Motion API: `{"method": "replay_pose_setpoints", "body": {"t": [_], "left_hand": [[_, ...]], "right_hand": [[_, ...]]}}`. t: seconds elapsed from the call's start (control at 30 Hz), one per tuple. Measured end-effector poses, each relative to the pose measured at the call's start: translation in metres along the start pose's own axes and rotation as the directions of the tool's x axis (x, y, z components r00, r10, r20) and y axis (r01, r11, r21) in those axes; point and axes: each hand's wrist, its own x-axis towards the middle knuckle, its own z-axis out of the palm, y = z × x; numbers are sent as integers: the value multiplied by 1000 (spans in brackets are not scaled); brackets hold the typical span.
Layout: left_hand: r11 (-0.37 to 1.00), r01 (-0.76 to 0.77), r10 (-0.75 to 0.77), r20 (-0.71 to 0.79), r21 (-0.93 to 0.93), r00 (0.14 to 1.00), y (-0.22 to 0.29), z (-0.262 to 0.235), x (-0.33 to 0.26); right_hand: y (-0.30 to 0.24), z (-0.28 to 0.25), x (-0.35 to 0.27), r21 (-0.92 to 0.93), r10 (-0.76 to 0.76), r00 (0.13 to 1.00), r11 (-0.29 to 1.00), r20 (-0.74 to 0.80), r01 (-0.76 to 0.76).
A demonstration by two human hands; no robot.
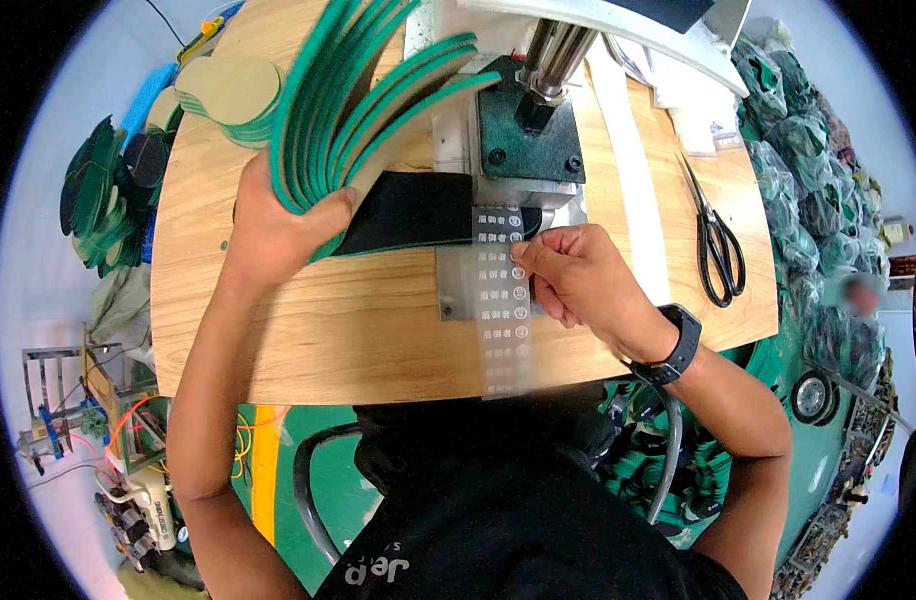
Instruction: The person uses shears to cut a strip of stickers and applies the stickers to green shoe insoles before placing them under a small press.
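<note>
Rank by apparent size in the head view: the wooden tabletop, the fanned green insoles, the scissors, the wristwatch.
1. wooden tabletop
2. fanned green insoles, gripped by the left hand
3. scissors
4. wristwatch

The insoles sit nearer the camera, which may inflate them.

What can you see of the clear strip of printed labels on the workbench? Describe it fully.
The label strip is a narrow, see-through plastic-looking ribbon carrying rows of small white printed marks. It runs from under the press head, over a black insole and a metal plate, and hangs past the near edge of the wooden bench. The right hand pinches its right edge.
</note>
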Motion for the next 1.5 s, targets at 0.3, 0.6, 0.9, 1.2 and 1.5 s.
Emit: {"method": "replay_pose_setpoints", "body": {"t": [0.3,0.6,0.9,1.2,1.5], "left_hand": [[993,9,-3,53,-115,999,9,6,6],[998,7,-2,88,-59,996,12,4,4],[993,-116,117,72,-9,991,18,6,8],[985,-165,156,131,57,979,9,13,8],[971,-168,143,149,172,978,11,14,6]], "right_hand": [[1,-1,-5,55,-11,999,998,-47,13],[8,1,-5,132,-24,999,991,-44,29],[9,-3,-1,74,-31,999,997,-15,32],[4,6,-8,55,-46,997,997,-58,50],[5,4,-10,43,-33,998,998,-45,35]]}}
